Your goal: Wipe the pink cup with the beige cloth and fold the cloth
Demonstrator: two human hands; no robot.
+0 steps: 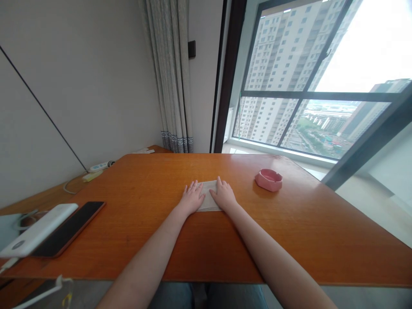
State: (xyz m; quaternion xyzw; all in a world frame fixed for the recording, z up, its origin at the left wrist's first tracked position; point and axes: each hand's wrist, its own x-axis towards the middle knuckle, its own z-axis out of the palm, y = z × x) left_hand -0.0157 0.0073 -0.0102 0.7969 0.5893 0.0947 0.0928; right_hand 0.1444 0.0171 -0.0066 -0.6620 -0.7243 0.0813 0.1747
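A folded, pale beige cloth [208, 201] lies flat near the middle of the wooden table. On its left edge rests my left hand [192, 197], palm down with the fingers stretched forward and the thumb turned inward. My right hand [224, 195] lies flat on the cloth's right edge, its fingers also extended and its thumb pointing toward the other one. Between the two thumbs a strip of the cloth shows. Neither hand grips anything; the palms hide the cloth's side edges.
A pink ashtray [269, 179] stands to the right on the table [154, 171]. At the left edge lie a dark phone [71, 228] and a white power bank [41, 227] with a cable. A power strip [99, 167] sits by the wall, and a window fills the right side.
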